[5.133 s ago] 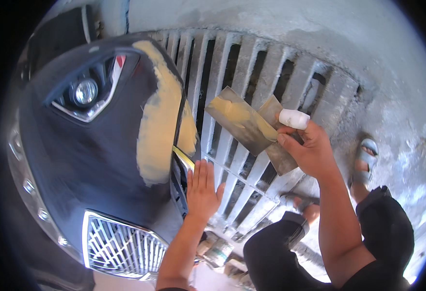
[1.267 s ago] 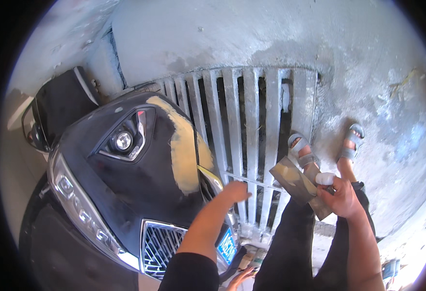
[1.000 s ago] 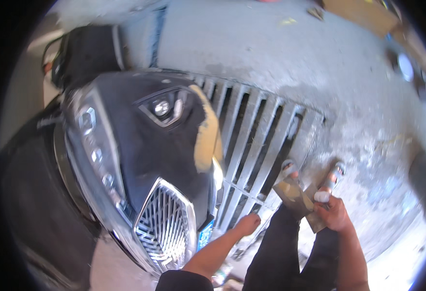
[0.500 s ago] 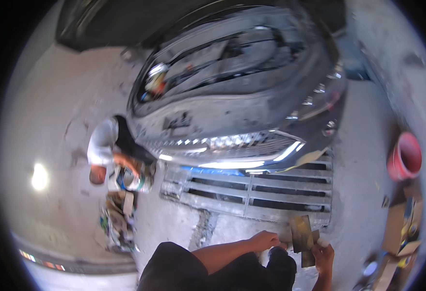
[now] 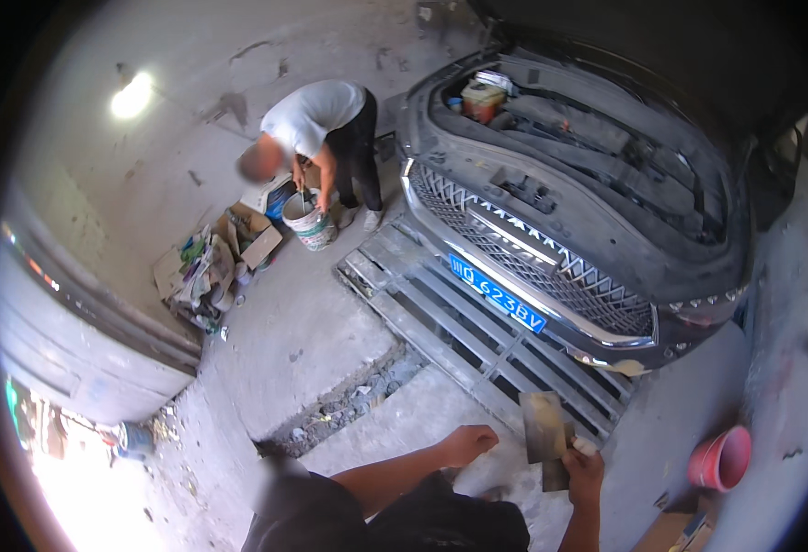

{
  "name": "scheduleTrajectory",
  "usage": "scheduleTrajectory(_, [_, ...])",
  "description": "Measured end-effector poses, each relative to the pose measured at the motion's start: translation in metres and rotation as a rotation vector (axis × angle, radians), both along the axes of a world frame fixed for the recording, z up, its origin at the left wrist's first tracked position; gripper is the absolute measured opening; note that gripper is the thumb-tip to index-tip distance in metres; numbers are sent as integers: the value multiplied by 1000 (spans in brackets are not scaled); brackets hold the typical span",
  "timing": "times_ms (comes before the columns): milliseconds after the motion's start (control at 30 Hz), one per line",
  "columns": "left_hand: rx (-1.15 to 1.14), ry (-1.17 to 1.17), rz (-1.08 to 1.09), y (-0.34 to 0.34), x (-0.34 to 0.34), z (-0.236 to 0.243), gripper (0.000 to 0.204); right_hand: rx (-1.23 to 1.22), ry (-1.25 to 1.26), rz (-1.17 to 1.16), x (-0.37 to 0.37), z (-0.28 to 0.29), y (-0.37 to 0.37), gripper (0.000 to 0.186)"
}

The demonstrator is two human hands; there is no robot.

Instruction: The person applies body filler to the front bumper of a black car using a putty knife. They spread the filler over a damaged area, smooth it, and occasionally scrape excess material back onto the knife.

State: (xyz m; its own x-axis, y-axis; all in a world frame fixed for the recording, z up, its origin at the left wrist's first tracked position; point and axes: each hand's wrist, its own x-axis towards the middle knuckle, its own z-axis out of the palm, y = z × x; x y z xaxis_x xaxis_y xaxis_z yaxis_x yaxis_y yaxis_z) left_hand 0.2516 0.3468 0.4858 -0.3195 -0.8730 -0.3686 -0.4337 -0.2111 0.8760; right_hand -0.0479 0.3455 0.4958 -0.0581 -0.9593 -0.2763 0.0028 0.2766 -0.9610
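My right hand [image 5: 586, 467] is closed on flat, thin rectangular putty scrapers [image 5: 544, 427], stained yellow-brown. One blade covers part of another, and they stand upright over the edge of a metal floor grating. To the left of them, apart from the blades, my left hand [image 5: 467, 444] is closed with its fingers curled; whatever it may hold is hidden. Beyond both hands stands a dark car [image 5: 588, 212] with its bonnet raised, its grille and blue number plate facing me.
Slatted grating [image 5: 441, 313] lies before the car, beside a rubble-filled trench [image 5: 358, 405]. A co-worker [image 5: 312, 129] bends over a white bucket [image 5: 310, 221] at the left, near cardboard boxes and rubbish [image 5: 201, 276]. A red bucket [image 5: 721, 458] stands at the right.
My view has swung left, so the car sits further right and the doorway at lower left shows. My right hand keeps hold of the scrapers; my left hand stays closed beside them.
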Motion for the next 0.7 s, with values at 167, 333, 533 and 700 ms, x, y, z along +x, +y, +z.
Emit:
scheduleTrajectory(167, [249,227,197,35,23,50,30,-105,-11,227,31,31,-3,39])
scheduleTrajectory(333, [144,570,383,84,-6,58,35,-135,-120,323,26,51,24,37])
scheduleTrajectory(533, [69,697,446,121,-24,77,20,-98,-117,368,17,62,58,38])
scheduleTrajectory(700, [6,780,647,147,-32,101,16,-232,-134,453,37,71,78,37])
